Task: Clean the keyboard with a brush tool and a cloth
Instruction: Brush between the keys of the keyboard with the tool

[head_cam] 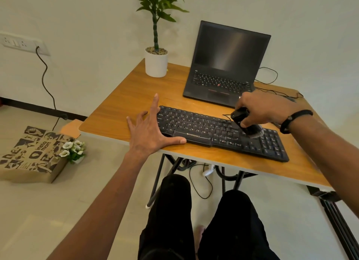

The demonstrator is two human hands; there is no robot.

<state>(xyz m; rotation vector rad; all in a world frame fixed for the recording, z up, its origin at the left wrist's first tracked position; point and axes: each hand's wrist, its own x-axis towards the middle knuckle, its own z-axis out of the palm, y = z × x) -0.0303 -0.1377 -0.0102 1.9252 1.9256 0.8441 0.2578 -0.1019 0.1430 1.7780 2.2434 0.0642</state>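
Right hand (260,110) grips brush tool (246,123), bristles on keyboard (213,131) right part; left hand (153,131), fingers spread, braces left end. Sweep along rows, light pressure.

My bare left hand (153,131) presses spread fingers against a matt black plastic keyboard (213,131), while my right hand (260,112) grips a black plastic brush tool (245,122) whose pale, soft-looking bristles meet the keys. Beneath them, the table (124,112) shows a smooth wood-grain top with a pale edge and dark metal legs. A matt black laptop (227,65) carries a faintly glossy screen. The plant pot (156,64) looks smooth, white and matt. On the floor, a printed brown paper bag (31,154) sits creased.
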